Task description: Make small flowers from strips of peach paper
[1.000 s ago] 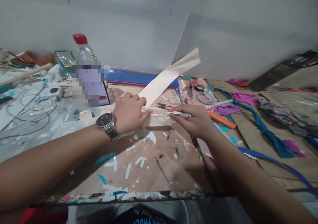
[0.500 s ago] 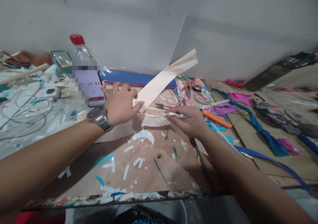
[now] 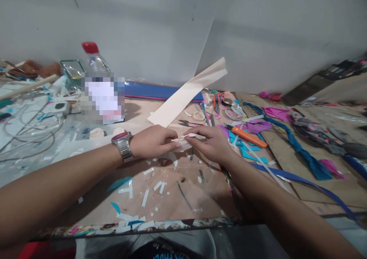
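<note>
A pale cream crinkled strip (image 3: 186, 145), paper or thin cloth, is stretched low over the worktable between both hands. My left hand (image 3: 151, 141), with a metal watch at its wrist, pinches the strip's left part between thumb and fingers. On its right part my right hand (image 3: 210, 143) is closed, thumb and forefinger together. The fingers cover much of the strip. Just beyond the hands lies a wide, flat cream strip (image 3: 183, 96), slanting up against the wall.
Scissors (image 3: 186, 123), a tape roll (image 3: 198, 116) and an orange cutter (image 3: 249, 136) lie right of centre. At left stand a blurred phone (image 3: 106, 100) and a red-capped bottle (image 3: 96, 58), near tangled cables (image 3: 31, 136). Paper scraps (image 3: 145, 197) litter the front of the worktable (image 3: 169, 178).
My left hand has come off the wide cream strip, moved down and right, and taken hold of the crinkled strip. My right hand stays on that strip, almost in place.
</note>
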